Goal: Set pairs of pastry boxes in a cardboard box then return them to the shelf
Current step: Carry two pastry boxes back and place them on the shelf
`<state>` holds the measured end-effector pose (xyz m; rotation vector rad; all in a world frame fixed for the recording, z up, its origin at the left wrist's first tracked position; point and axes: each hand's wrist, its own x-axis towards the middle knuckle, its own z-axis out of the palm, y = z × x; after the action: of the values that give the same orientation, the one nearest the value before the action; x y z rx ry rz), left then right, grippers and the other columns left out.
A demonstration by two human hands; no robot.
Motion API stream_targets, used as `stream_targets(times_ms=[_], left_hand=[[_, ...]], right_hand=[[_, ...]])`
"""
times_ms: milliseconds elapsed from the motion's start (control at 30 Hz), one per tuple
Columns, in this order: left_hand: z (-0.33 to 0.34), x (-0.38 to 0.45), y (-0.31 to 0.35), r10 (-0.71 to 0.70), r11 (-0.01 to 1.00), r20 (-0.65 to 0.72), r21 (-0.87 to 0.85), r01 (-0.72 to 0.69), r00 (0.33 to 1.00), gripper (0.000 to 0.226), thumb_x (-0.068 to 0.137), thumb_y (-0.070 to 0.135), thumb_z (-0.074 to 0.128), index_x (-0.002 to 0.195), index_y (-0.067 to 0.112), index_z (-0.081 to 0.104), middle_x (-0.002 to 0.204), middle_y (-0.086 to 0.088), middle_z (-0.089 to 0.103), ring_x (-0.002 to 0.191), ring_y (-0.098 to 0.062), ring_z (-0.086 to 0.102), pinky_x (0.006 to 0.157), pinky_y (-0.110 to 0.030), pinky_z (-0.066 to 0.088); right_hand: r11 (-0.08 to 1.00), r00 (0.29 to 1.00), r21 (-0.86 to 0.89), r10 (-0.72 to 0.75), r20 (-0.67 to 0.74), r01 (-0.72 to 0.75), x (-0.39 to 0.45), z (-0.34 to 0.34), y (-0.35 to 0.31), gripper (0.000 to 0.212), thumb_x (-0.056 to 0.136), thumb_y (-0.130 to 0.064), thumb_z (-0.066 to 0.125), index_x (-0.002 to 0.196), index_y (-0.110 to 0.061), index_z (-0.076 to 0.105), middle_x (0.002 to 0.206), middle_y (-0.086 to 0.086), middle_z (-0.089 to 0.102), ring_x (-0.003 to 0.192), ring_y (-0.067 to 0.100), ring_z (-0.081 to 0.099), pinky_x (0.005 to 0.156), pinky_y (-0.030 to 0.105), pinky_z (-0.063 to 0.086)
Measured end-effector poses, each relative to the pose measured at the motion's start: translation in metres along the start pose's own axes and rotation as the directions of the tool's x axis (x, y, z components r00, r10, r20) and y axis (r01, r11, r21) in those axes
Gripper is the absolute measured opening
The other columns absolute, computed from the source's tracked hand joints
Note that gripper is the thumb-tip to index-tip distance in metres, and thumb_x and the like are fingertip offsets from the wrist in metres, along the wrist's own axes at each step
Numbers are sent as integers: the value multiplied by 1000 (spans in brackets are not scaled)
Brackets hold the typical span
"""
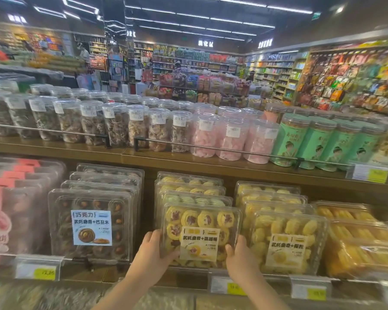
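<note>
Both hands grip one clear plastic box of yellow jam-centred cookies (201, 233), left hand (154, 250) on its left edge, right hand (239, 253) on its right; it stands upright at the front of its row on the wooden shelf (148, 275), just right of the clear box of chocolate cookies with a blue label (90, 224)

Front pastry box (201, 236): clear glossy plastic, matt paper label (199, 243) stuck on its face. Boxes behind and beside it: same clear shiny plastic. Shelf board (211, 168) above the box: brown wood-look, satin. Rail (211, 148) on that board: thin bright metal. Jars (139, 126) behind the rail: clear plastic, glossy
</note>
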<state>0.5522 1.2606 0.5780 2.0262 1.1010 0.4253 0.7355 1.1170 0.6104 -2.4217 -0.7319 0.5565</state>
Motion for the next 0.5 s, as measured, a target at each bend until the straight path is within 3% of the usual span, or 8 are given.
stream_targets(times_ms=[133,200,233,333,400,500], left_hand=[[-13,-6,2,4,999,11,43,-5,1000,84,84,56,75,151,25,36,133,11,50,116,-9,54,102,-28,48],[-20,-10,3,2,997,14,72,-3,1000,92,82,59,75,155,23,33,142,8,49,121,-11,57,106,-33,51],[-24,-14,5,1,996,13,92,-3,1000,92,82,58,76,156,23,33,143,7,49,121,-12,57,105,-35,52],[-41,-29,11,26,988,12,150,-28,1000,78,87,51,75,151,26,39,141,6,50,116,-12,58,102,-32,53],[-53,-39,14,64,974,-4,219,-62,998,70,90,51,72,148,27,43,140,6,52,117,-12,58,101,-30,53],[-76,-53,21,98,934,-4,345,-90,995,58,95,42,69,146,28,47,141,6,55,119,-12,59,101,-31,53]], right_hand=[[999,998,-39,25,64,-22,-1,-9,0,49,107,-34,43,147,-8,30,127,9,62,102,23,66,80,34,55],[998,996,-62,19,90,-13,-5,-16,-1,46,105,-36,47,140,-8,35,117,5,63,93,20,66,74,31,55],[997,995,-73,12,99,-5,-8,-19,-2,46,105,-36,50,138,-8,37,117,5,63,95,20,65,75,31,55],[993,993,-113,-16,120,30,-21,-33,-7,55,102,-38,56,144,-8,36,135,10,60,117,26,62,98,36,53],[991,991,-129,-24,128,41,-32,-45,-15,64,102,-36,57,151,-6,29,145,12,53,128,28,57,102,34,48],[985,988,-135,-91,124,107,-44,-55,-21,62,98,-37,61,147,-9,35,131,8,62,112,24,64,96,37,54]])
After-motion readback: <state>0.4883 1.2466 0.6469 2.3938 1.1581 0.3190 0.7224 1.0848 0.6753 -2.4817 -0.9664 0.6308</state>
